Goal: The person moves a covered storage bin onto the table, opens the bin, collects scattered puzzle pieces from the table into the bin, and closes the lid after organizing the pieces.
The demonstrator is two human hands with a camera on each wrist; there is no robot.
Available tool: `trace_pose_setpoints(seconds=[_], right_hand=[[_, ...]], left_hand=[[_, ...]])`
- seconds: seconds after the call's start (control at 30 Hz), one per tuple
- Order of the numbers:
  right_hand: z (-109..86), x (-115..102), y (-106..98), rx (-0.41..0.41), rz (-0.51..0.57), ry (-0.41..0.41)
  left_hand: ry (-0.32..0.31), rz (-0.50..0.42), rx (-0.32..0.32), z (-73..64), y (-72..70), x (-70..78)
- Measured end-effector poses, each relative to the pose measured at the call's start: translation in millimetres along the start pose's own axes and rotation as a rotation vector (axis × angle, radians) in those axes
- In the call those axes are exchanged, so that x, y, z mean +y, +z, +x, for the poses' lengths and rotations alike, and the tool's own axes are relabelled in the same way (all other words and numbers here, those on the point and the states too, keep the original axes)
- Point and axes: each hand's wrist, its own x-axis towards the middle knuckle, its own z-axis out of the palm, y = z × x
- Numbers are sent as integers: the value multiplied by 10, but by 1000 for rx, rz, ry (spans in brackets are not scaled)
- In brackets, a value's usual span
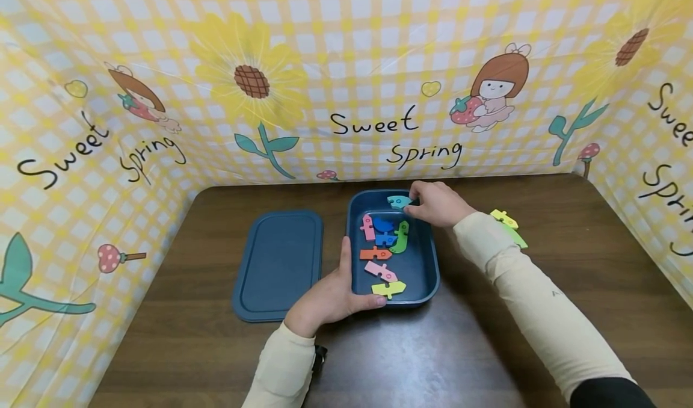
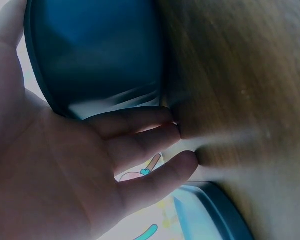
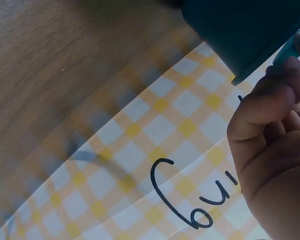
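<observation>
A dark blue rectangular box [image 1: 422, 275] stands without its cover on the wooden table. My left hand [image 1: 330, 293] braces its near left corner, the thumb along the front rim and straight fingers against the left side. Over the box's far right corner, my right hand [image 1: 440, 203] pinches a teal puzzle piece [image 1: 398, 201] between thumb and fingers. Inside lie several puzzle pieces: a pink piece [image 1: 368, 227], two blue ones, a green piece [image 1: 401, 238], an orange piece [image 1: 376, 253], another pink piece [image 1: 381, 271] and a yellow-green piece [image 1: 388, 289].
The matching blue lid [image 1: 281, 263] lies flat left of the box. To the right, beside my right forearm, a yellow piece [image 1: 505, 218] and a light green piece [image 1: 514, 235] rest on the table [image 1: 178, 312]. A yellow checked cloth [image 1: 368, 53] rises behind and at both sides.
</observation>
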Motion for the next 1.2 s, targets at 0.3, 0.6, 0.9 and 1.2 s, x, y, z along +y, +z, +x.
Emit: trace_pose_setpoints(seconds=[0.3,0.6,0.9,1.2], right_hand=[[-26,7,-35,-5,-23,86],[-234,138,-137,68,45,52],[-550,517,-321,96,49,-3],[-909,895,-312,-32,6,-5]], left_hand=[[13,-2,-7,19,21,20],[-6,19,-1,15,17,17],[-2,23,2,13,22,13],[-17,19,-2,17,15,-5]])
